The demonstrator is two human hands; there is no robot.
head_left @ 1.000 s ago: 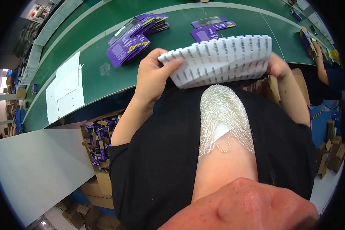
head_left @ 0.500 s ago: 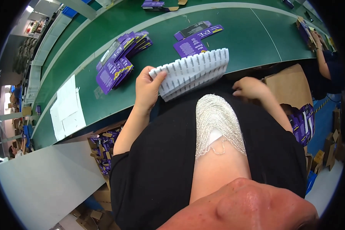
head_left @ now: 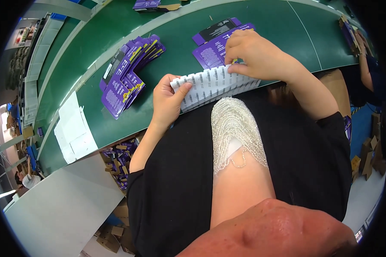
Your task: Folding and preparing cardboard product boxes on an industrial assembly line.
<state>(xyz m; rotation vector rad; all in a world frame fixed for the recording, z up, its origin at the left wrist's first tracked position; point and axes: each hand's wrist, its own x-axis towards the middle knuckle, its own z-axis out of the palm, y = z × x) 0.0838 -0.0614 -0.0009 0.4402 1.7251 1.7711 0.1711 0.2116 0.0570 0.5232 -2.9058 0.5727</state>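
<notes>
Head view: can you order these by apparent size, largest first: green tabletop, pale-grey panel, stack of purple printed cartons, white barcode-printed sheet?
1. Green tabletop
2. Pale-grey panel
3. Stack of purple printed cartons and white barcode-printed sheet: too alike to rank; the sheet is partly covered.

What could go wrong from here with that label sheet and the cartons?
The label sheet might crease, since the left hand pinches it near one end.
The right hand, at the sheet's top edge, could nudge the flat purple carton just beyond.
The fanned purple stack might slide if bumped, as its pieces overlap unevenly.
</notes>
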